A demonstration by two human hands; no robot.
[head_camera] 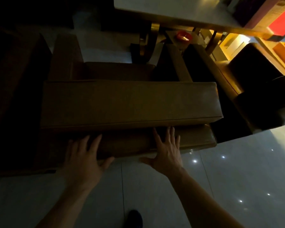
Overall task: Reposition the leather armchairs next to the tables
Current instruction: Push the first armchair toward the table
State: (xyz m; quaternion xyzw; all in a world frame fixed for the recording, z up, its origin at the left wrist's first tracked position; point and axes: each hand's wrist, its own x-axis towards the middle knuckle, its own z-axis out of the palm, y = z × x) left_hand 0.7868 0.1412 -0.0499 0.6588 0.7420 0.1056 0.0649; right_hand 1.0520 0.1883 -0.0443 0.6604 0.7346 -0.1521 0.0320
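Bottom centre: a dark shoe point(133, 218) is showing on the glossy tiled floor point(229, 178), which is reflecting small points of light at lower right.

Both forearms are reaching up the frame. The left hand point(84, 159) and right hand point(167, 153) are lying flat, fingers spread, palms pressing against the back of the brown leather armchair point(130, 102); neither is gripping anything.

The armchair is filling mid-frame: boxy, tan-brown, smooth-skinned, with seamed edges, a broad flat backrest top and square armrests running away toward the upper frame. It is looking dim in low light.

Just right of it, a second, darker armchair point(247, 74) is standing close.

Beyond, at the top, a pale table point(171, 9) on gold legs is standing. Beneath it a red ashtray point(183, 36) is sitting on a lower shelf; its contents are too small to tell.
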